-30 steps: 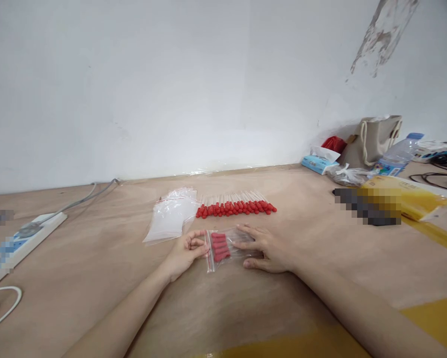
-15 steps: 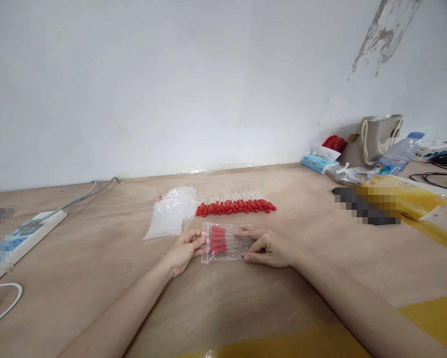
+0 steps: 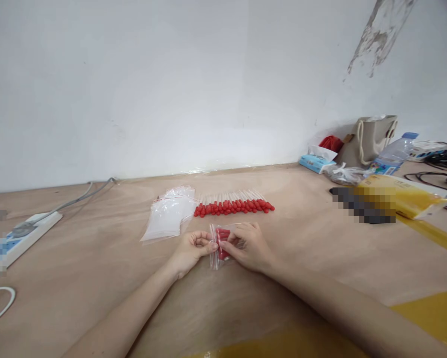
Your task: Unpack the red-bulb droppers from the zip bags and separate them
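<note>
A small clear zip bag (image 3: 221,243) holding several red-bulbed droppers is lifted between both hands above the wooden table (image 3: 96,278). My left hand (image 3: 192,251) pinches its left edge with curled fingers. My right hand (image 3: 248,246) pinches the same end from the right, fingers closed over the bag. Just behind lies a row of loose droppers with red bulbs (image 3: 233,206). A pile of empty clear zip bags (image 3: 169,216) lies to the left of that row.
A white power strip (image 3: 25,233) with a grey cable sits at the left. At the right back stand a tissue pack (image 3: 315,161), a beige tote bag (image 3: 373,139), a water bottle (image 3: 395,151), a yellow packet (image 3: 406,199) and black cables (image 3: 438,171).
My right hand has slid left along the bag, from lying flat on its right side to pinching its left end beside my left hand. The bag has been raised off the table.
</note>
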